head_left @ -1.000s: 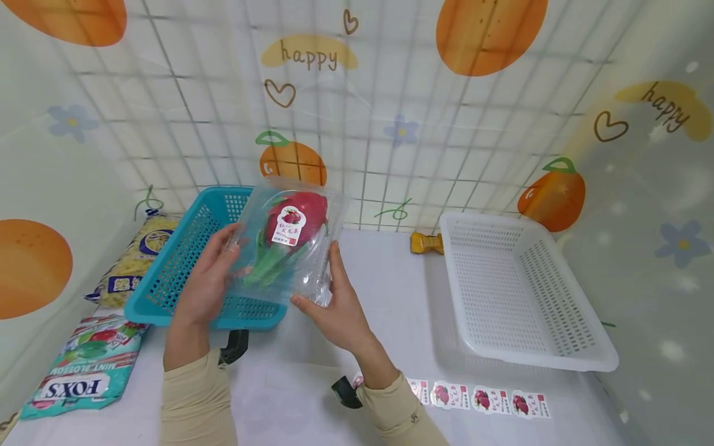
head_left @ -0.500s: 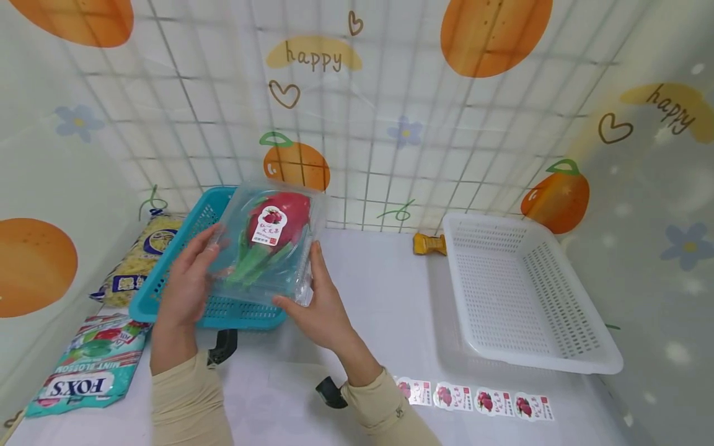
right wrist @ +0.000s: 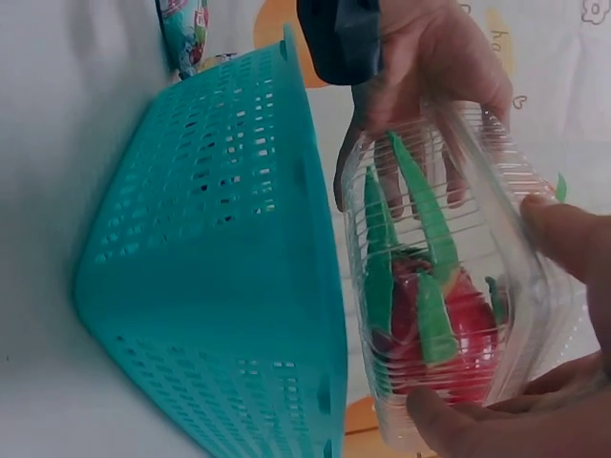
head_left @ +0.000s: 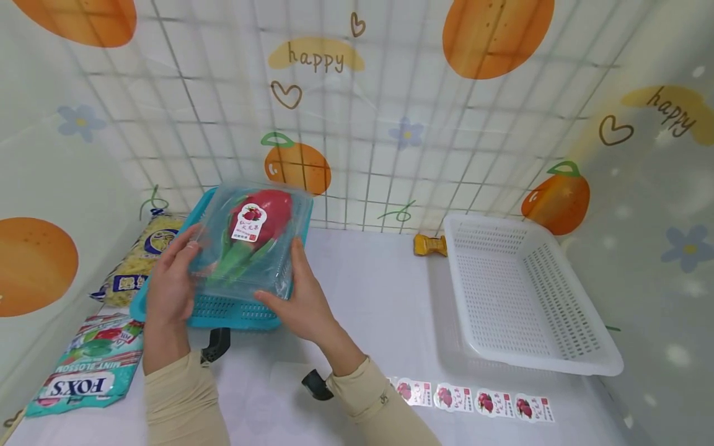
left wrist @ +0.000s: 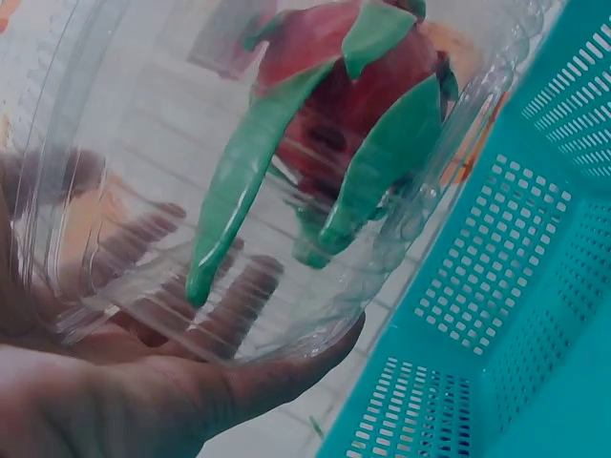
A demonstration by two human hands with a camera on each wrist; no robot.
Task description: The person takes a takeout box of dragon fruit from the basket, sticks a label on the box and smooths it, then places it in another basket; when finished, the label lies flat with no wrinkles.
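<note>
A: What does the head view show?

B: Both hands hold a clear plastic box with a dragon fruit inside, just above the turquoise basket at about ten o'clock on the white table. The left hand grips the box's nine o'clock edge, fingers curled round it; the right hand grips the five o'clock corner, thumb on top. A small label sits on the lid.

A: Anything else there?

B: A white basket at three o'clock, a strip of stickers at five o'clock, a FOXS bag at eight o'clock, a yellow packet behind it, and a small yellow toy near the wall.

A: And the left wrist view?

B: The left hand cups the clear plastic box from below, fingers showing through the plastic. The dragon fruit and its green leaves fill the box. The turquoise basket lies at four o'clock.

A: The right wrist view?

B: The right hand pinches the clear plastic box at five o'clock; the left hand clasps it at twelve. The turquoise basket is just beside it at nine o'clock.
</note>
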